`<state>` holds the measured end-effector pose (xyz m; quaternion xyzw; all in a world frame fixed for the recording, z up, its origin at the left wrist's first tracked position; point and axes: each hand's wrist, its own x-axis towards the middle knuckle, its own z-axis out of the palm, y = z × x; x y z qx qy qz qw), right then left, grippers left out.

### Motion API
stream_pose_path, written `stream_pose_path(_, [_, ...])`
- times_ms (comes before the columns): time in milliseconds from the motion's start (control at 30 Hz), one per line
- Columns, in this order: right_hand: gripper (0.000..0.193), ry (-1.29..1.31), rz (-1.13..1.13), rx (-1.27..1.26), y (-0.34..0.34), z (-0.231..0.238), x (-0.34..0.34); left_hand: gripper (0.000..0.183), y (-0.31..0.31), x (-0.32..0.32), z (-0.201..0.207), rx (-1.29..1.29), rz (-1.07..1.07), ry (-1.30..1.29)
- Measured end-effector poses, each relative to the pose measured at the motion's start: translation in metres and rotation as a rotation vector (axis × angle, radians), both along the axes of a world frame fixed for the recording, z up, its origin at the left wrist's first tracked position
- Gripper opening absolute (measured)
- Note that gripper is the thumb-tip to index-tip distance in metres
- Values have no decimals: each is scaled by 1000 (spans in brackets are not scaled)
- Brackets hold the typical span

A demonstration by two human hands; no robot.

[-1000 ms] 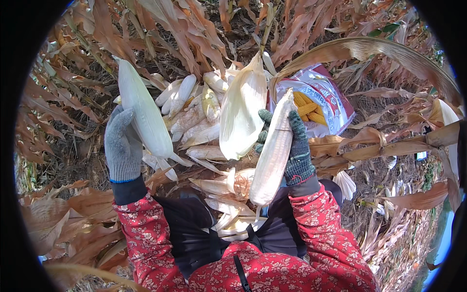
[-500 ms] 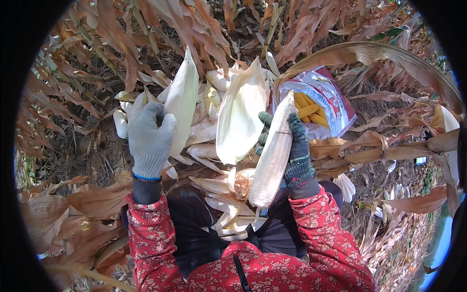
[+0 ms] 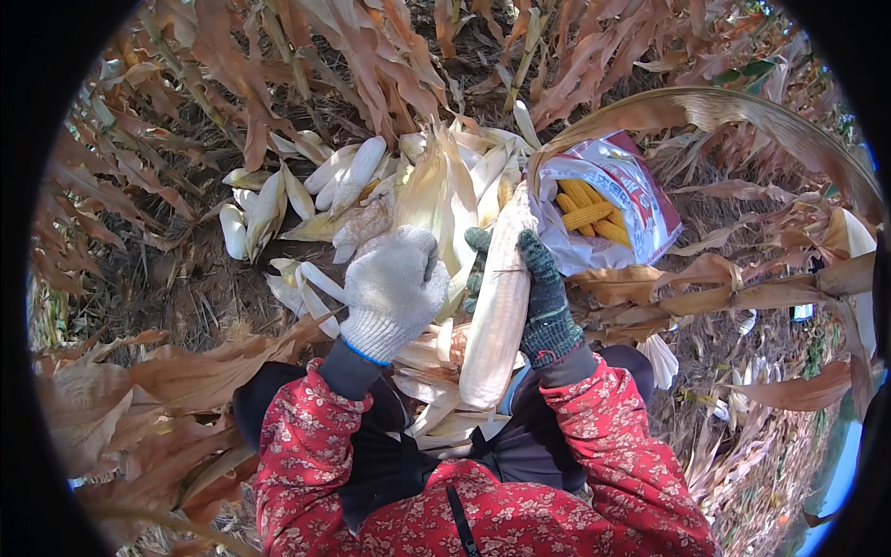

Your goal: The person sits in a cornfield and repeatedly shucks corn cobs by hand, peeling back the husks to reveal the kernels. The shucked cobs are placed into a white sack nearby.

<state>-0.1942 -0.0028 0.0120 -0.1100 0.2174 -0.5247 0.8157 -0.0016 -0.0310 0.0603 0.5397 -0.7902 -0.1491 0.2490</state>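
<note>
My right hand, in a dark green knit glove, is wrapped around a pale ear of corn. The ear stands tilted in front of my lap, its tip pointing away from me, and a thin whitish layer seems to cover its kernels. My left hand, in a white knit glove, is closed close to the left of the ear. Its fingertips are turned away, so what they hold, if anything, cannot be made out. Just beyond it are broad pale husk leaves, partly hidden by that hand.
At the back right, an open plastic bag holds several yellow husked cobs. Unhusked ears lie heaped ahead and to the left. Loose husks lie between my legs. A dry leaf arches over the bag, with dry stalks all around.
My left hand has come in from the left toward the ear and closed. The upright pale husk leaf beside it is gone from there. My right hand and the ear have shifted slightly left.
</note>
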Motion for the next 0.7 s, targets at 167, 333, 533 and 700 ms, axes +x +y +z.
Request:
stream_pose_path(167, [69, -67, -71, 12, -4, 0, -13, 19, -13, 31, 14, 86, 266, 474])
stream_pose_path(333, [84, -33, -127, 94, -3, 21, -18, 14, -26, 75, 22, -39, 316, 584])
stream_pose_path(533, [85, -62, -103, 102, -2, 25, -13, 15, -26, 74, 20, -121, 260, 551])
stream_pose_path(700, [86, -50, -120, 105, -4, 21, -16, 19, -24, 68, 24, 7, 292, 368])
